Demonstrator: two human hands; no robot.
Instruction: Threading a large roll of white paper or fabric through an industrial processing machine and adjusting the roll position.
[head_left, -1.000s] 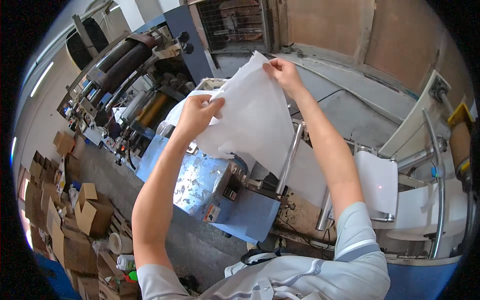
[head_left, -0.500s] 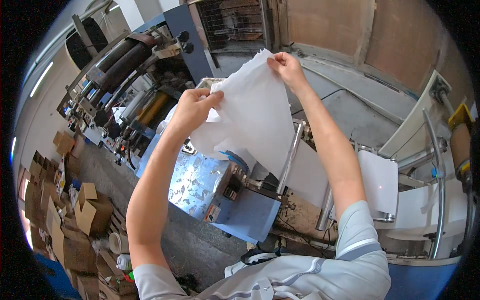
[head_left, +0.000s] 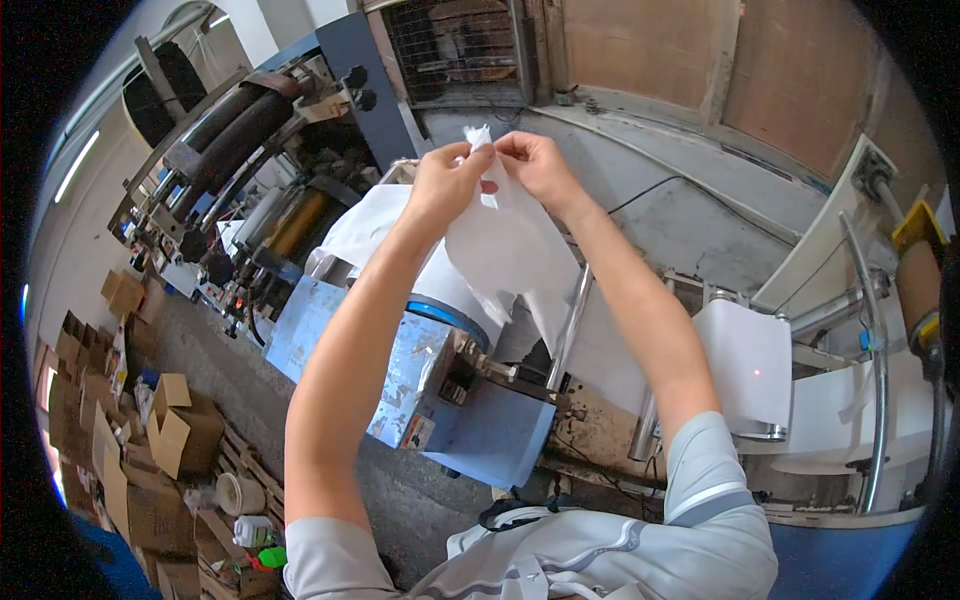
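Head view, looking down over 2 raised forearms. Left hand [head_left: 447, 183] and right hand [head_left: 535, 167] brought together at the top edge of a white paper sheet [head_left: 510, 250]; fingertips of both pinched on that edge, nearly touching each other. Each grip closed to a fine pinch on the sheet, thumb against forefinger; remaining fingers curled, holding nothing else that can be made out. A small ragged tab of paper standing up between the 2 pinches.

Sheet hanging slack below the hands, draped down and forward between the forearms, lower part falling toward a blue machine housing [head_left: 440, 400] and beside a slanted steel bar [head_left: 568, 330]. Uppermost corner at the fingertips; bulk of the sheet below and slightly right of the pinch point. Whether the sheet joins the white paper web [head_left: 360, 225] behind the left wrist: cannot tell.

Judged best handling: pinches kept close together and right at the edge, pressure light, so that thin paper separates or folds cleanly rather than tearing askew; hanging part kept free of the bar and of the rollers [head_left: 230, 120] at upper left.

Surroundings: a second white web over a roller [head_left: 750, 365] at right; cardboard boxes [head_left: 180, 430] on the floor at lower left; a grey concrete ledge [head_left: 700, 220] behind the hands.
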